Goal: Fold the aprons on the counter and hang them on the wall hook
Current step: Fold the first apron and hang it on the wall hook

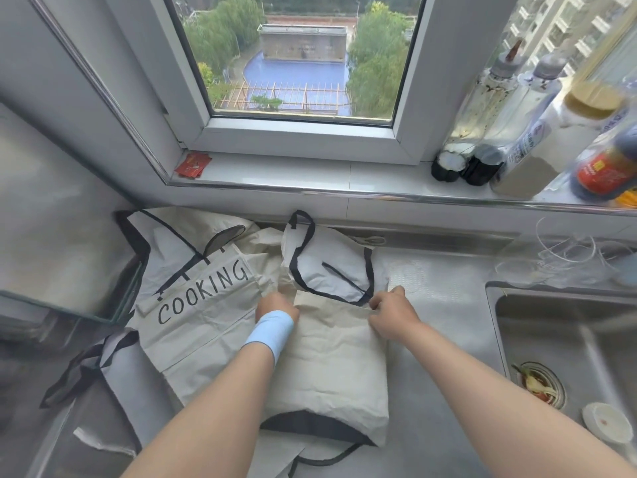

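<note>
The window (296, 56) fills the wall ahead, its white frame smooth above a tiled sill (310, 174). Below runs my brushed-steel counter (444, 343), dull grey and flat, with the rectangular steel sink (572, 339) sunk in at the right and food scraps lying in its round drain (537, 384).

Spread on the left of the counter is the COOKING apron (200, 305): crinkled, papery beige cloth with black lettering, black binding and loose dark straps. Partly over it, in the middle of the counter, lies the folded apron (327, 370), a thick creased rectangle of the same beige, black-trimmed, with its bib and neck loop rumpled behind the fold.

A row of tall bottles (517, 132), clear and cloudy plastic, stands at the sill's right end.

My left hand (275, 307) and right hand (393, 312) each have their fingers curled, gripping the far edge of the folded apron at opposite corners. A soft light-blue wristband (270, 331) wraps my left wrist. Small red packets (193, 163) sit at the sill's left corner.
</note>
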Tool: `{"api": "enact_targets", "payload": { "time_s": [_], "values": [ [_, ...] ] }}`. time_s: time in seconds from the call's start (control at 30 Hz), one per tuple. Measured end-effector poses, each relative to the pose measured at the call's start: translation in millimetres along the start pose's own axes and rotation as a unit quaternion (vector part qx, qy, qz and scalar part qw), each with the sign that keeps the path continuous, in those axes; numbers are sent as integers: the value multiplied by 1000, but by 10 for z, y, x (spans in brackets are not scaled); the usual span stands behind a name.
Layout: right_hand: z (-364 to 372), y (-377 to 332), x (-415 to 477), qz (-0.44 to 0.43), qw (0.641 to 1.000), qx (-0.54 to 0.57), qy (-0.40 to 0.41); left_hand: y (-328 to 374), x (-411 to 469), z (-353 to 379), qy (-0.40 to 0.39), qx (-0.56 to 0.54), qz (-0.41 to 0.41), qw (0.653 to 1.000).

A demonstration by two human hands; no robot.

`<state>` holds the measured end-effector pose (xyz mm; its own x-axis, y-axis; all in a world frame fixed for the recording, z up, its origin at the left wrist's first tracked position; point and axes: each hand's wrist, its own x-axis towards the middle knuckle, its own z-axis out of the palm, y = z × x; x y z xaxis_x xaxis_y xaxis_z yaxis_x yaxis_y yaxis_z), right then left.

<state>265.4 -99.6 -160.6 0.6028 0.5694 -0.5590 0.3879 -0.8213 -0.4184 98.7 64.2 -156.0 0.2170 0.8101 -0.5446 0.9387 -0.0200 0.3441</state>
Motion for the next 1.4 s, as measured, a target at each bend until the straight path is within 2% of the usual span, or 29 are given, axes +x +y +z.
{"api": "enact_targets", "payload": {
  "time_s": [0.07,0.23,0.33,0.4,0.47,0.53,0.57,0.63,0.7,0.73,0.8,0.87,0.93,1.0,1.03,1.07,1.13,1.2,1.23,1.27,1.3,1.33,1.4],
  "values": [
    [7,-13,-29,-5,1000,-3,5,-22,-40,-51,42,5,10,999],
    [6,-47,-45,-33,999,-35,-6,-56,-28,-195,-16,-7,45,999],
    [-24,-79,-111,-57,995,-74,-39,-118,-80,-275,-57,108,54,991],
    [-113,-155,-188,-69,982,-133,-119,-101,-192,-355,-117,282,84,948],
    [-239,-265,-260,-36,959,-165,-227,-85,-338,-444,-241,407,74,878],
    [-347,-348,-266,5,941,-169,-292,-98,-389,-512,-361,453,5,815],
    [-393,-389,-247,18,940,-171,-293,-101,-368,-552,-382,448,-23,808],
    [-487,-493,-211,19,954,-187,-231,-68,-286,-620,-367,401,-35,839],
    [-516,-548,-158,-3,966,-230,-116,26,-206,-668,-283,328,18,901],
    [-490,-557,-139,-10,966,-244,-87,71,-175,-672,-219,286,58,931],
    [-373,-580,-121,-12,969,-218,-113,137,-151,-654,-109,213,130,962],
    [-205,-582,-46,-23,980,-126,-150,125,-145,-573,-67,163,187,966],
    [-167,-628,28,-39,990,-48,-129,97,-180,-475,-99,132,244,956],
    [-228,-725,79,7,986,113,-121,85,-244,-426,-158,115,259,946],
    [-268,-787,104,38,962,222,-153,90,-263,-429,-189,124,251,941],
    [-320,-853,113,54,922,333,-187,87,-260,-427,-218,140,241,935],
    [-466,-1005,137,48,818,530,-219,92,-213,-481,-275,167,204,925],
    [-594,-1135,179,35,721,661,-205,136,-124,-597,-267,168,187,930],
    [-634,-1183,188,35,701,687,-191,170,-66,-681,-224,147,188,945],
    [-649,-1218,193,33,705,685,-180,201,2,-758,-155,97,187,965],
    [-635,-1223,203,37,728,663,-170,238,79,-842,-80,12,172,982],
    [-613,-1225,193,40,760,629,-160,282,136,-926,-14,-107,152,982],
    [-539,-1171,187,46,832,535,-137,359,221,-1050,53,-311,128,940]
  ]
}}
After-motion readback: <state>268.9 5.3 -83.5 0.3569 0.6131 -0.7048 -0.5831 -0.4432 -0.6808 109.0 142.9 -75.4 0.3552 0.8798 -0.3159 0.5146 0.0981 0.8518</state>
